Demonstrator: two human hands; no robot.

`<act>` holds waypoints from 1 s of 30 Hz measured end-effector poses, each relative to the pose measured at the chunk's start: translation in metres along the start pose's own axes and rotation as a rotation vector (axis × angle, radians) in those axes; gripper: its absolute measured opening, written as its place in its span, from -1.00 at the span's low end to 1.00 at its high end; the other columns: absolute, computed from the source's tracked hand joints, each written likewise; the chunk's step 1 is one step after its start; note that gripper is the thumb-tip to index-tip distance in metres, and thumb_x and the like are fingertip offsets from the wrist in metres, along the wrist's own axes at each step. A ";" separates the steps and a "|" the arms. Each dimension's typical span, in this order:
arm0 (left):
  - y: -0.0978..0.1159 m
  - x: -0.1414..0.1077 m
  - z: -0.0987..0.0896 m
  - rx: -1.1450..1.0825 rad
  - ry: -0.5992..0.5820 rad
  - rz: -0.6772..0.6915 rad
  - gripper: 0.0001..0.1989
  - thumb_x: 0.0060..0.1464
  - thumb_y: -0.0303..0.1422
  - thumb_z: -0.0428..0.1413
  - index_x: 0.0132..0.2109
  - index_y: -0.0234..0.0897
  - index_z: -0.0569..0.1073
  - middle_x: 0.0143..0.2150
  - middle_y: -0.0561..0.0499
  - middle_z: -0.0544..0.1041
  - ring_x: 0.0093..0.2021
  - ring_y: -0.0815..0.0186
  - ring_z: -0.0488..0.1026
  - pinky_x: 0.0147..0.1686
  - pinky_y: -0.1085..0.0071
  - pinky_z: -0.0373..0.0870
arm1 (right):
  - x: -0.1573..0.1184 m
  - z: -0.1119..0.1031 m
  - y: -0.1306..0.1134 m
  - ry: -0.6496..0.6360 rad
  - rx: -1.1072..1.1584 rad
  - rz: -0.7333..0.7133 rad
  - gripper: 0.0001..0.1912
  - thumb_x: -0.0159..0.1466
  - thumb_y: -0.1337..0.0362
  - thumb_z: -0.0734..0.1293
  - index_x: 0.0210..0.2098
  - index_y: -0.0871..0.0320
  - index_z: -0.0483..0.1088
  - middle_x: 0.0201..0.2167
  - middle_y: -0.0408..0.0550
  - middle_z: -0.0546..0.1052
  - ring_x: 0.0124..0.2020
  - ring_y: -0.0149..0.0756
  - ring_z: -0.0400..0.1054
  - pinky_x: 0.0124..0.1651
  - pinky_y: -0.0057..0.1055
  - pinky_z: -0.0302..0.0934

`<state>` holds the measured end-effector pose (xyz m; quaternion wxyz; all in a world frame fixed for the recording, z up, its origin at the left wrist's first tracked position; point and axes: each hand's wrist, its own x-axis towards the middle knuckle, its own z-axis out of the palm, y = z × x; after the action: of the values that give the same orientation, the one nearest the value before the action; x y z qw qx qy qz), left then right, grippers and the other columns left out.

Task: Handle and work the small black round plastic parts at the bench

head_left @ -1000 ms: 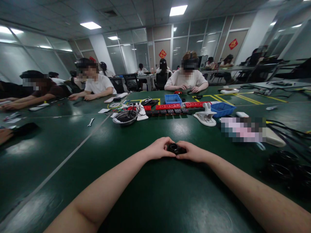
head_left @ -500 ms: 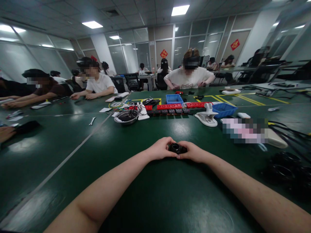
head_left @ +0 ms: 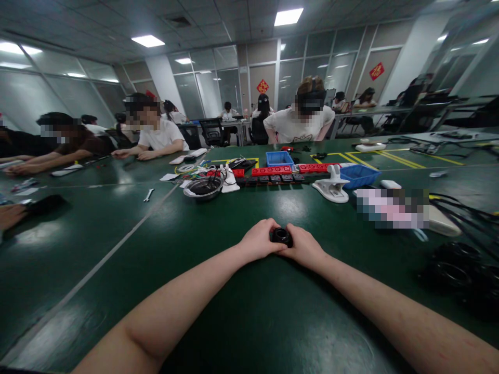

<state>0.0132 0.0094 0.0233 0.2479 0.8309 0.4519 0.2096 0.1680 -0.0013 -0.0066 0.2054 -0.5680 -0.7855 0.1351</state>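
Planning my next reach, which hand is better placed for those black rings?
Probably the right hand: the black rings lie on its side. The left hand is farther away; both hold a round black part.

Looked like a shared workshop: long green table (head_left: pixel 187 228) with red power strips (head_left: pixel 272 170) mid-frame, people (head_left: pixel 159 127) seated upper left, ceiling lights (head_left: pixel 288 17) above.

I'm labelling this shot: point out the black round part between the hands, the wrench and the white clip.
Black round part (head_left: pixel 283 242): head view, side below its opening.
Wrench (head_left: pixel 148 195): head view, middle of its shank.
White clip (head_left: pixel 340 197): head view, front of its base.
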 end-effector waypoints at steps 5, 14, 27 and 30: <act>-0.004 0.003 -0.004 -0.079 -0.089 0.074 -0.62 -0.27 -0.22 0.16 -0.26 -0.28 0.29 -0.34 0.05 0.30 -0.46 0.42 0.24 -0.50 0.50 0.16 | 0.006 -0.011 0.013 -0.170 0.187 -0.215 -0.59 -0.07 0.14 0.34 -0.26 0.18 0.28 -0.34 -0.06 0.38 -0.32 -0.26 0.24 -0.32 -0.41 0.07; -0.008 0.004 -0.007 -0.167 -0.182 0.097 -0.59 -0.25 -0.23 0.15 -0.21 -0.29 0.28 -0.33 0.04 0.28 -0.51 0.47 0.22 -0.55 0.53 0.16 | 0.010 -0.023 0.020 -0.332 0.351 -0.324 -0.71 0.01 0.27 0.30 -0.26 0.22 0.30 -0.36 -0.10 0.37 -0.33 -0.31 0.23 -0.30 -0.43 0.10; -0.010 0.004 -0.005 -0.149 -0.154 0.110 -0.58 -0.26 -0.21 0.15 -0.22 -0.29 0.27 -0.35 0.06 0.28 -0.51 0.47 0.21 -0.55 0.54 0.16 | 0.012 -0.017 0.024 -0.312 0.318 -0.298 -0.71 -0.01 0.24 0.31 -0.29 0.23 0.31 -0.38 -0.08 0.37 -0.34 -0.28 0.22 -0.31 -0.41 0.09; -0.010 0.004 -0.005 -0.148 -0.157 0.112 -0.58 -0.25 -0.20 0.14 -0.22 -0.29 0.27 -0.35 0.06 0.28 -0.51 0.47 0.21 -0.55 0.53 0.16 | 0.011 -0.018 0.023 -0.311 0.319 -0.294 -0.71 -0.01 0.24 0.31 -0.30 0.24 0.31 -0.38 -0.08 0.37 -0.34 -0.29 0.22 -0.31 -0.41 0.09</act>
<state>0.0057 0.0184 0.0215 0.3311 0.8481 0.3673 0.1903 0.1932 0.0164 0.0008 0.1864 -0.3804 -0.8506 0.3115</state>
